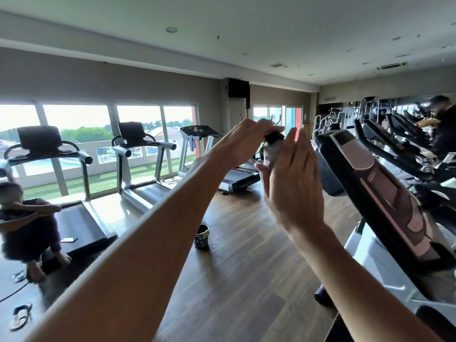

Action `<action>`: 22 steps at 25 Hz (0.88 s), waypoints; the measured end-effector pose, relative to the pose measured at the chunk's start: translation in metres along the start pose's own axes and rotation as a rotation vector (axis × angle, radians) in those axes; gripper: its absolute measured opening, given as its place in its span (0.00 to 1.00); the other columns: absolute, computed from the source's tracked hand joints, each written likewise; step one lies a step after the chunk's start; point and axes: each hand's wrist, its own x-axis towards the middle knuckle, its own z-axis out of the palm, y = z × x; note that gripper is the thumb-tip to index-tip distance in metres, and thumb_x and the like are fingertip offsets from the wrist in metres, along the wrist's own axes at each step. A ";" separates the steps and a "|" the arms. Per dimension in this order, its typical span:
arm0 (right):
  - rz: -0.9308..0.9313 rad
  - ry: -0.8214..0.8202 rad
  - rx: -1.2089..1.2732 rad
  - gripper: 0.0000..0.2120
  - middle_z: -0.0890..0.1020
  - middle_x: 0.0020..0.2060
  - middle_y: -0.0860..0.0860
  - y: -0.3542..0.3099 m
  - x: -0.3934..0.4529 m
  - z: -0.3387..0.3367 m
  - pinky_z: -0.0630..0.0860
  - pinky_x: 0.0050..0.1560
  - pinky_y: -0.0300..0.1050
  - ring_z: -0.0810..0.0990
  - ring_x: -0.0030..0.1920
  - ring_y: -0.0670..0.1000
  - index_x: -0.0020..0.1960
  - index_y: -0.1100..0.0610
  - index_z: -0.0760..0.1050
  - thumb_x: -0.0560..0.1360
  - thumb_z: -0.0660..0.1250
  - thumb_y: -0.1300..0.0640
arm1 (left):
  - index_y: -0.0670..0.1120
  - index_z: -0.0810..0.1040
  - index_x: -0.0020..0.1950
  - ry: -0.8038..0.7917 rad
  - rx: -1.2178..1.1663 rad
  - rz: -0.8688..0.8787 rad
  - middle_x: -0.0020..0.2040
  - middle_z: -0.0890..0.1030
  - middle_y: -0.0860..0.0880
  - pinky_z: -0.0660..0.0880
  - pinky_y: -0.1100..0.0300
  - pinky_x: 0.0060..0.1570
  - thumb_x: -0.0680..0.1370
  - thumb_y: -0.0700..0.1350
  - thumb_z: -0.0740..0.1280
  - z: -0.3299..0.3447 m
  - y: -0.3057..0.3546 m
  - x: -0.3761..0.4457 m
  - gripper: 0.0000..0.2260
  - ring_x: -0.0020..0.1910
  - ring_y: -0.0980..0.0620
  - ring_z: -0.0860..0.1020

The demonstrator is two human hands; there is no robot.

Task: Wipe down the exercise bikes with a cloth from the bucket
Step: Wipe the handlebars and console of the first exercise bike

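Both my arms reach forward at head height. My left hand curls its fingers over the black top of an upright bike handle. A grey cloth lies against the handle just below that grip. My right hand has straight fingers and presses flat on the cloth from the right side. The exercise bike's dark console slants down at the right, close beside my right hand. A small dark patterned bucket stands on the wooden floor below my arms, with a pale cloth hanging on its rim.
Three treadmills line the windows at the left and back. A person crouches on the nearest treadmill deck. Sandals lie on the floor at lower left. More exercise machines crowd the right side in front of a mirror.
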 end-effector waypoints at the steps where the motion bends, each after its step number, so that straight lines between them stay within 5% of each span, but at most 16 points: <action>1: -0.001 -0.032 0.027 0.37 0.60 0.76 0.71 -0.003 0.012 0.000 0.61 0.78 0.59 0.61 0.77 0.67 0.79 0.69 0.50 0.84 0.53 0.42 | 0.37 0.82 0.47 0.019 0.002 0.011 0.44 0.82 0.35 0.76 0.44 0.53 0.78 0.60 0.56 -0.001 0.001 0.000 0.27 0.43 0.51 0.76; 3: 0.011 -0.050 0.061 0.34 0.60 0.76 0.70 -0.007 0.023 -0.006 0.60 0.78 0.57 0.60 0.77 0.66 0.80 0.69 0.50 0.85 0.52 0.45 | 0.38 0.84 0.48 0.016 -0.009 0.035 0.44 0.83 0.36 0.76 0.47 0.55 0.80 0.60 0.54 0.000 -0.003 0.002 0.28 0.43 0.51 0.79; 6: -0.024 -0.007 -0.029 0.28 0.63 0.73 0.74 -0.001 -0.029 -0.009 0.65 0.76 0.58 0.64 0.75 0.68 0.78 0.72 0.53 0.88 0.49 0.51 | 0.61 0.87 0.50 -0.025 -0.071 0.078 0.58 0.81 0.31 0.71 0.35 0.68 0.78 0.63 0.57 0.001 -0.009 0.004 0.19 0.60 0.35 0.80; 8: -0.021 -0.058 -0.118 0.28 0.62 0.73 0.75 0.003 -0.044 -0.010 0.66 0.75 0.59 0.64 0.75 0.70 0.78 0.73 0.52 0.88 0.47 0.52 | 0.66 0.85 0.49 -0.017 -0.056 0.063 0.61 0.78 0.28 0.69 0.32 0.68 0.75 0.66 0.57 0.001 -0.016 0.008 0.17 0.61 0.34 0.80; 10: 0.042 -0.078 -0.050 0.28 0.61 0.74 0.74 -0.004 -0.017 -0.008 0.66 0.75 0.60 0.64 0.76 0.69 0.78 0.72 0.53 0.88 0.48 0.52 | 0.62 0.86 0.47 0.003 -0.066 0.053 0.57 0.82 0.33 0.70 0.36 0.66 0.76 0.64 0.57 0.002 -0.014 0.006 0.19 0.54 0.42 0.81; 13: 0.048 -0.049 0.042 0.30 0.59 0.76 0.72 -0.014 0.020 -0.001 0.63 0.77 0.58 0.62 0.77 0.67 0.79 0.70 0.50 0.87 0.51 0.51 | 0.51 0.85 0.38 -0.007 -0.048 0.078 0.36 0.83 0.48 0.75 0.45 0.55 0.80 0.58 0.56 0.000 -0.010 0.001 0.22 0.40 0.49 0.80; 16: -0.010 -0.015 -0.048 0.29 0.62 0.74 0.72 0.000 -0.014 -0.005 0.65 0.76 0.56 0.65 0.75 0.66 0.78 0.71 0.52 0.87 0.49 0.52 | 0.51 0.86 0.51 -0.073 -0.019 0.160 0.33 0.75 0.43 0.73 0.55 0.43 0.87 0.54 0.54 -0.002 -0.012 -0.008 0.21 0.33 0.58 0.75; 18: -0.057 -0.048 -0.144 0.28 0.63 0.73 0.74 0.007 -0.044 -0.012 0.67 0.75 0.56 0.68 0.73 0.67 0.77 0.73 0.53 0.87 0.46 0.52 | 0.51 0.80 0.68 -0.099 0.039 0.206 0.30 0.77 0.53 0.71 0.61 0.38 0.88 0.52 0.53 -0.003 -0.020 -0.005 0.18 0.30 0.62 0.70; 20: -0.058 -0.022 -0.185 0.28 0.63 0.73 0.73 0.005 -0.041 -0.006 0.67 0.75 0.54 0.69 0.73 0.67 0.77 0.73 0.54 0.86 0.50 0.53 | 0.50 0.75 0.73 -0.125 0.084 0.231 0.21 0.70 0.59 0.65 0.65 0.29 0.88 0.50 0.53 -0.005 -0.024 0.005 0.18 0.23 0.62 0.65; 22: -0.009 0.042 -0.150 0.29 0.65 0.73 0.72 -0.001 -0.013 0.001 0.66 0.75 0.55 0.69 0.73 0.66 0.77 0.72 0.54 0.85 0.55 0.53 | 0.51 0.78 0.71 -0.165 0.072 0.277 0.28 0.79 0.62 0.73 0.66 0.36 0.86 0.53 0.55 -0.008 -0.021 0.009 0.18 0.29 0.61 0.76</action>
